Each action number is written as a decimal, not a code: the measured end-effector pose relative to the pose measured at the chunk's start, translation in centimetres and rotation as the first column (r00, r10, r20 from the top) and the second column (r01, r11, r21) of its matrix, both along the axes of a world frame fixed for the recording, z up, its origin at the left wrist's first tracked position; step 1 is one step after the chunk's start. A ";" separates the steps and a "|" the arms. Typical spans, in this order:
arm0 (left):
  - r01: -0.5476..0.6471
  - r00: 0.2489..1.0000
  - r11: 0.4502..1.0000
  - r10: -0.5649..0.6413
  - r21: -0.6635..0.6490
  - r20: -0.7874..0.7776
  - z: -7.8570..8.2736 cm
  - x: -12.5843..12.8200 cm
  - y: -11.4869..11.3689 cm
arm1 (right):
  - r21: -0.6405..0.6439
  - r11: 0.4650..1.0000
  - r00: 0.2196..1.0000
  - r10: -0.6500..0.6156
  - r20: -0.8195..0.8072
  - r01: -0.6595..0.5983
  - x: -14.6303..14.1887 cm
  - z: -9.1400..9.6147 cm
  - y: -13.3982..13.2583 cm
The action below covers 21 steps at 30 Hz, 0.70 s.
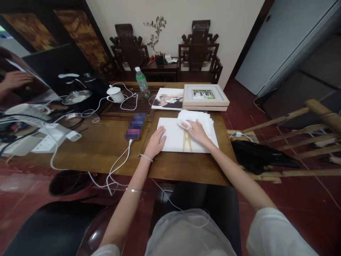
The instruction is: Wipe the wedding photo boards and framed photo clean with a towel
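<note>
A flat white panel (172,137) lies on the wooden table in front of me, with a tan A-shaped piece (187,142) on its face, like a picture frame's back stand. My left hand (156,141) rests flat over the panel's left edge, its fingers stretched out. Bunched under the fingers of my right hand (196,131) is a white cloth or tissue (195,116), pressed onto the panel's upper right part. Part of the cloth spreads out beyond the right hand. My right fingertips are partly hidden in its folds.
Behind the panel lie a photo print (167,99) and stacked frames (206,96). To the left are a phone (135,126) on a white cable, a green bottle (142,83), a lidded cup (115,94) and a power strip (49,138). Another person's hand (17,80) shows at far left.
</note>
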<state>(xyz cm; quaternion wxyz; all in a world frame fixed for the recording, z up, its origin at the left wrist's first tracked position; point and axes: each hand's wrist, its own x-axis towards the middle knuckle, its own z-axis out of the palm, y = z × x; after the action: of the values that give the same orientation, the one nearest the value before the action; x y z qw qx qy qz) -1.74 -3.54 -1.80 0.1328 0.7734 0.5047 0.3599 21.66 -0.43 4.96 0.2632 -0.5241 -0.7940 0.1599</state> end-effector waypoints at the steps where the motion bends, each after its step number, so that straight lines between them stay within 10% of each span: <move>1: -0.001 1.000 1.000 0.001 0.001 -0.003 0.0 0.0 0.0 | 0.008 0.999 0.999 0.050 0.003 -0.050 -0.5 -0.3 -1.1; 11: 0.004 1.000 1.000 -0.004 0.019 -0.024 0.1 0.2 0.1 | 0.031 0.924 0.916 0.373 0.148 -0.381 0.3 -0.3 -12.6; 21: 0.009 1.000 1.000 -0.009 0.005 -0.008 0.0 0.0 0.0 | 0.016 0.974 0.964 0.223 0.144 -0.228 -1.0 0.8 0.3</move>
<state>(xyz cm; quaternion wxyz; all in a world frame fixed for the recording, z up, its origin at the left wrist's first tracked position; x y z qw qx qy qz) -1.70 -3.50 -1.81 0.1304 0.7773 0.5009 0.3575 20.61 -0.14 5.72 0.1951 -0.4358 -0.8677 0.1385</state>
